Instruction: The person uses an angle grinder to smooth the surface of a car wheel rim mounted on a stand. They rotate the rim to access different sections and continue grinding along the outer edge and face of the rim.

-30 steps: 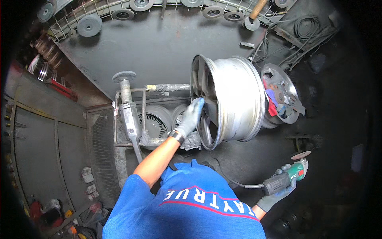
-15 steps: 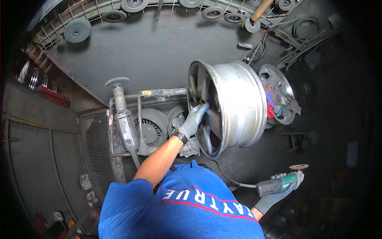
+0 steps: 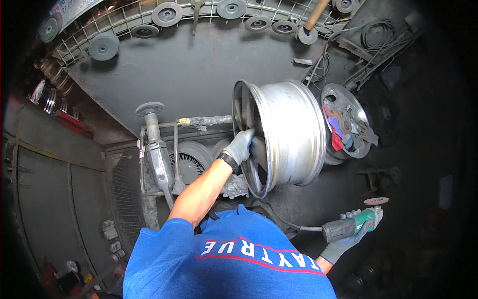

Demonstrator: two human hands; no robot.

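A silver alloy wheel rim [image 3: 294, 134] is held up on its mount at the centre, its barrel facing right and its spoked face to the left. My gloved left hand [image 3: 239, 147] is closed on a spoke at the spoked face; its fingertips go out of sight inside the rim. Off to the lower right, my gloved right hand [image 3: 344, 246] wraps round a green and black angle grinder [image 3: 350, 226]. The grinder's disc [image 3: 376, 201] points up and away from the rim, touching nothing.
A long grey polisher [image 3: 160, 162] leans on the metal frame at left. More wheels [image 3: 191, 162] lie behind the frame. Grinding discs hang along a wire mesh [image 3: 119, 24]. At right, another rim [image 3: 361, 112] carries discs and rags. The grinder's cord [image 3: 279, 218] runs beneath the rim.
The rim has turned slightly, showing its spoked face more edge-on, and my left hand has moved with it. The grinder stays in my right hand, a little higher. The view has shifted slightly.
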